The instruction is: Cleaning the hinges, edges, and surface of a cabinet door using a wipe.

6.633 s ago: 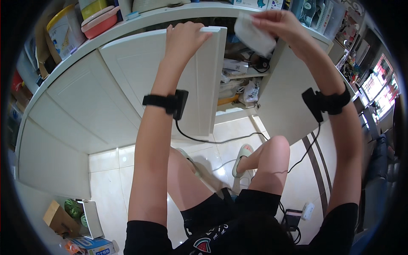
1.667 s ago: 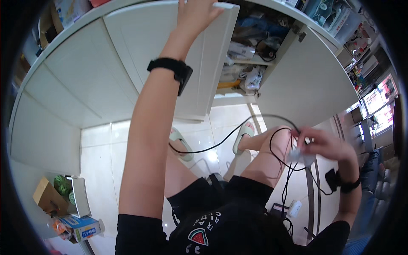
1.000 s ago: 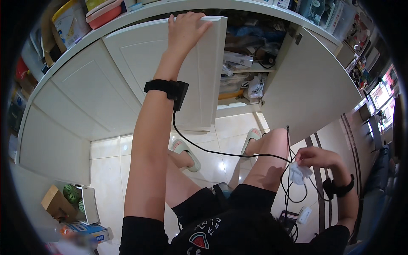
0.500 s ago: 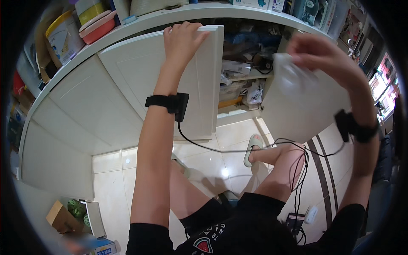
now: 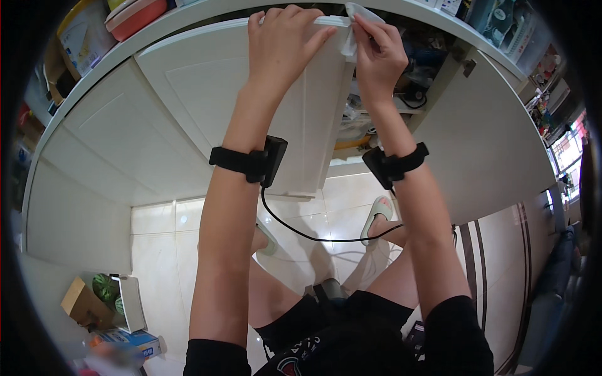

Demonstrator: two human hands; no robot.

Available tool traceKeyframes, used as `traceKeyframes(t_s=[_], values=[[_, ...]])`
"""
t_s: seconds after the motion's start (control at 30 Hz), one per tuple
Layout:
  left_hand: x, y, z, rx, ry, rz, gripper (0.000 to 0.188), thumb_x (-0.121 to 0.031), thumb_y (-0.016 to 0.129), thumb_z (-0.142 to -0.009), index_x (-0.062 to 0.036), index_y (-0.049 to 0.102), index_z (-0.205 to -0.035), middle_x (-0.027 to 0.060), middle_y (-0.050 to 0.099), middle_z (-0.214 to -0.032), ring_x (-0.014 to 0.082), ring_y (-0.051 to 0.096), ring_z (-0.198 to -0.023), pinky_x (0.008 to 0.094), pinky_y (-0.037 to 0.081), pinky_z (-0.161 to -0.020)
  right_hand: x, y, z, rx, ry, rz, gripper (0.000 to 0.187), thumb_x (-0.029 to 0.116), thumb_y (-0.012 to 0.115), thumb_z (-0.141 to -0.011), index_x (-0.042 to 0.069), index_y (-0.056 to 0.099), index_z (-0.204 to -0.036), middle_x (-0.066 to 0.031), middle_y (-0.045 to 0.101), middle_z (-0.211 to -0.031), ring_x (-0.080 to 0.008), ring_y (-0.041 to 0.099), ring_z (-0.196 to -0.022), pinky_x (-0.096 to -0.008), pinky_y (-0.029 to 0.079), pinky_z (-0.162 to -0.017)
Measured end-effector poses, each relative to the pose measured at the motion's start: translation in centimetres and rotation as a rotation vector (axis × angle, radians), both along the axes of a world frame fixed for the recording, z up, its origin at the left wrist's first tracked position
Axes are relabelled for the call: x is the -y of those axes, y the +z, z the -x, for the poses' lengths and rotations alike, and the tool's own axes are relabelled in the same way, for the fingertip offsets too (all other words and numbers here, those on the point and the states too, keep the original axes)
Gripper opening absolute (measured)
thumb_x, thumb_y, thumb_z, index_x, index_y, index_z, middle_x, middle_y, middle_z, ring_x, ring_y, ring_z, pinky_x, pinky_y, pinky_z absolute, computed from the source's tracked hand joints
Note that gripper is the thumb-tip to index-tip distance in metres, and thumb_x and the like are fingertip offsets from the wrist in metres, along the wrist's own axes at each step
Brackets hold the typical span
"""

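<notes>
Left hand (image 5: pixel 281 50), half-closed, holds the door (image 5: pixel 194 94); right hand (image 5: pixel 380 61) pinches a white cloth (image 5: pixel 365 10); door swing could trap either.

Pink container (image 5: pixel 139 16), yellow-rimmed tub (image 5: pixel 88 39) on white countertop (image 5: pixel 188 17)

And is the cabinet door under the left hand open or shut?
Open: the cabinet door stands swung out under the left hand, and the shelf shows beside it.
</notes>
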State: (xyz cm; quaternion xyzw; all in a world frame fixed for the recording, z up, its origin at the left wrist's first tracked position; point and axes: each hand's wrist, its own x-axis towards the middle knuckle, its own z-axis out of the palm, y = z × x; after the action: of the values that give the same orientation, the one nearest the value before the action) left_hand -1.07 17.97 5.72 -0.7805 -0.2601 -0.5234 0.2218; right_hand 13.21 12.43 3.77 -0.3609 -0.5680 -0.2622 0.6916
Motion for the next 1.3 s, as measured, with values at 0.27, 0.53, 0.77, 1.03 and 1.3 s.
traceKeyframes(t_s=[0.27, 0.53, 0.77, 1.03, 1.3], values=[[1.8, 1.2, -1.2, 0.003, -0.048, 0.131, 0.031, -0.032, 0.062, -0.079, -0.0080, 0.064, -0.098, 0.0084, 0.062, -0.097, 0.0277, 0.053, -0.096, 0.0419, 0.033, -0.089, 0.3, -12.9, 1.5, -0.277, -0.157, 0.182, 0.020, -0.002, 0.065, -0.076, 0.007, 0.068, -0.094, -0.0098, 0.063, -0.084, -0.0230, 0.062, -0.073, -0.0298, 0.049, -0.064], [0.3, 0.8, -1.0, -0.074, -0.023, 0.108, 0.034, -0.041, 0.060, -0.083, -0.0125, 0.065, -0.102, 0.0025, 0.063, -0.093, 0.0209, 0.055, -0.092, 0.0352, 0.034, -0.087, 2.4, -20.1, 2.1, -0.624, 0.068, 0.495, 0.013, -0.004, 0.064, -0.076, 0.002, 0.067, -0.088, -0.0101, 0.066, -0.082, -0.0232, 0.064, -0.073, -0.0285, 0.051, -0.064], [2.3, 1.2, 0.3, -0.084, -0.167, 0.240, 0.036, -0.035, 0.064, -0.081, -0.0050, 0.063, -0.102, 0.0068, 0.061, -0.091, 0.0208, 0.055, -0.087, 0.0301, 0.040, -0.080, 2.0, -4.5, 1.8, -0.330, 0.141, -0.024, 0.018, -0.006, 0.065, -0.071, 0.003, 0.066, -0.087, -0.0101, 0.064, -0.082, -0.0260, 0.063, -0.073, -0.0294, 0.050, -0.065], [3.1, 0.4, 0.6, -0.013, -0.214, 0.209, 0.029, -0.034, 0.063, -0.080, -0.0116, 0.063, -0.099, 0.0030, 0.059, -0.093, 0.0203, 0.051, -0.092, 0.0348, 0.026, -0.093, 5.1, -16.3, 3.7, -0.321, 0.048, 0.175, 0.033, -0.012, 0.064, -0.063, 0.001, 0.068, -0.093, -0.0094, 0.060, -0.090, -0.0246, 0.060, -0.080, -0.0314, 0.049, -0.071], [3.9, 0.4, 1.4, -0.010, -0.223, 0.247, 0.028, -0.032, 0.062, -0.080, -0.0114, 0.063, -0.100, 0.0028, 0.059, -0.095, 0.0199, 0.050, -0.093, 0.0349, 0.025, -0.094, 5.3, -9.4, 2.9, -0.200, 0.098, 0.089, 0.033, -0.012, 0.066, -0.065, 0.003, 0.069, -0.094, -0.0082, 0.061, -0.081, -0.0210, 0.061, -0.073, -0.0265, 0.049, -0.063]])
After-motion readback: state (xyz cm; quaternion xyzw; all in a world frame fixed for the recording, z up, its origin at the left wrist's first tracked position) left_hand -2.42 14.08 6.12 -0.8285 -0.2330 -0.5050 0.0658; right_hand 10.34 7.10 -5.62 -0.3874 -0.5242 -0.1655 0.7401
